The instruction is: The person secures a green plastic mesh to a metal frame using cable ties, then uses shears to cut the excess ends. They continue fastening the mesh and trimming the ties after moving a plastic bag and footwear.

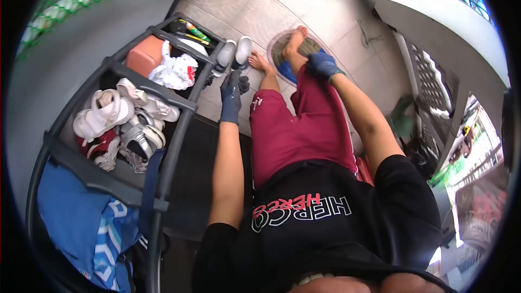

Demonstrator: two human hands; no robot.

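My left hand (pixel 233 95), in a grey-blue glove, is raised beside the shoe rack. Its fingers are loosely bent and apart, and I see nothing in them. Just beyond its fingertips stands a pair of grey slippers (pixel 242 53). My right hand (pixel 324 66), gloved alike, is closed at the lower edge of the maroon trouser leg (pixel 312 89), by the knee. Its fingertips are partly hidden. My bare feet (pixel 296 40) are on the floor, one of them on a round mat (pixel 281 48) with a blue part.
Along the left runs a dark-framed rack (pixel 179 97) holding several white shoes (pixel 103 114), a brown box (pixel 145 54), a crumpled white plastic bag (pixel 173 72) and blue cloth (pixel 70 206). On the right stands a grey perforated panel (pixel 429 78). Pale tiles (pixel 244 5) cover the floor.
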